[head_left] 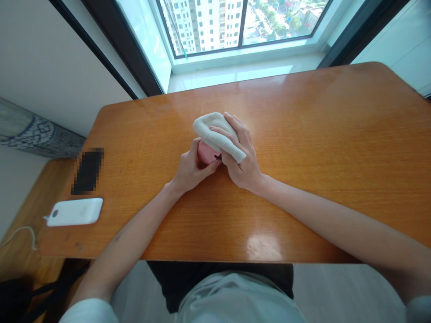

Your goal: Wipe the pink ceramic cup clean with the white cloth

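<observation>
Over the middle of the wooden table [319, 134], my left hand [193, 168] grips a small rounded pink object [206, 152] from its left side, thumb and fingers around it. A dark mark or part shows near its lower right; its exact kind I cannot make out. My right hand [243, 157] is closed on a folded whitish cloth [215, 128], which lies over the top of the pink object and hides much of it. The two hands are close together, with the left thumb near the right fingers.
At the table's left side lie a blurred-out dark rectangular object [87, 172] and a white device [74, 211] with a cable [25, 229]. A window [240, 27] and its sill are beyond the far edge. A patterned curtain [40, 132] hangs at left.
</observation>
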`<move>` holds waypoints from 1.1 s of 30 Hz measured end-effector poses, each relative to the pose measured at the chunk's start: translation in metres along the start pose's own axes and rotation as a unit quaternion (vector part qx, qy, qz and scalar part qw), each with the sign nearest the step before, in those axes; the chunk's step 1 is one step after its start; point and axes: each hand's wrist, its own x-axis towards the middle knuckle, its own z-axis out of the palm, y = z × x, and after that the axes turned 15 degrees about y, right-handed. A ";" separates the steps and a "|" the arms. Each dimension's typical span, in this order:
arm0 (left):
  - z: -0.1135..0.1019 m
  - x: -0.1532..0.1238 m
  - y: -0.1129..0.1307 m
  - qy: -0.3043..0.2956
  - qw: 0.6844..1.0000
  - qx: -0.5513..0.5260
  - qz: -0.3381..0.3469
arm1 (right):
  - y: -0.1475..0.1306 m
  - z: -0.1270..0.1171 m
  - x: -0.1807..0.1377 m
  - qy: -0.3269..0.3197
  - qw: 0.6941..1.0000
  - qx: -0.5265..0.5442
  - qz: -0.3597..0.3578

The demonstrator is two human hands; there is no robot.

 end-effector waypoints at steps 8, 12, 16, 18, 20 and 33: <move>-0.001 0.001 0.000 0.008 1.000 0.010 -0.002 | 0.012 0.008 0.002 0.032 0.989 0.113 0.087; -0.002 0.001 0.001 0.013 1.000 0.018 -0.001 | 0.023 0.017 -0.002 0.047 0.971 0.158 0.171; -0.003 0.002 0.001 0.014 1.000 0.028 -0.002 | 0.029 0.020 -0.004 0.065 0.940 0.178 0.285; -0.003 0.002 0.001 0.014 1.000 0.028 0.000 | 0.030 0.019 -0.003 0.082 0.922 0.195 0.324; -0.003 0.002 0.001 0.012 1.000 0.024 0.002 | 0.029 0.018 -0.001 0.093 0.909 0.207 0.349; -0.002 -0.004 -0.010 -0.070 0.997 -0.023 0.029 | 0.021 0.013 -0.003 0.094 0.947 0.183 0.246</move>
